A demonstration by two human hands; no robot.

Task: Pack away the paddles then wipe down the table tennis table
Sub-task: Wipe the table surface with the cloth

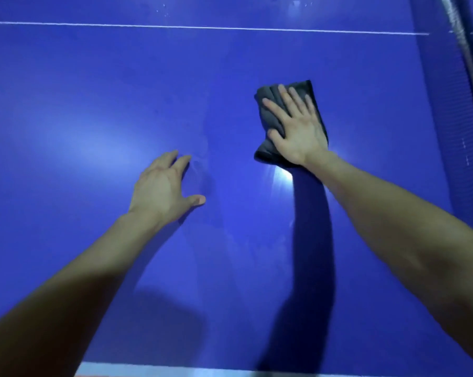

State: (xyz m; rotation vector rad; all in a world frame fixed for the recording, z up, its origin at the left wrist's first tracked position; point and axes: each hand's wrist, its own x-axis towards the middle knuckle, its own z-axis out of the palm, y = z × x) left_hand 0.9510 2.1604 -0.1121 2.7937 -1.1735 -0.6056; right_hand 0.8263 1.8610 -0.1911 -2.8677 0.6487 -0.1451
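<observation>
While no paddles show, your right hand point(298, 129) presses the folded grey microfibre cloth point(268, 115) flat on the glossy blue table tennis table point(93, 91), fingers straight and spread for even pressure. Your left hand point(164, 186) braces beside it, fingers relaxed, holding nothing.

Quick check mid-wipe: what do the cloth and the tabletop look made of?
Cloth: soft grey fabric, likely microfibre; it folds and bunches under the right hand. Tabletop: hard, smooth blue painted board, probably; semi-gloss, since it shows light glare and wipe streaks.
</observation>
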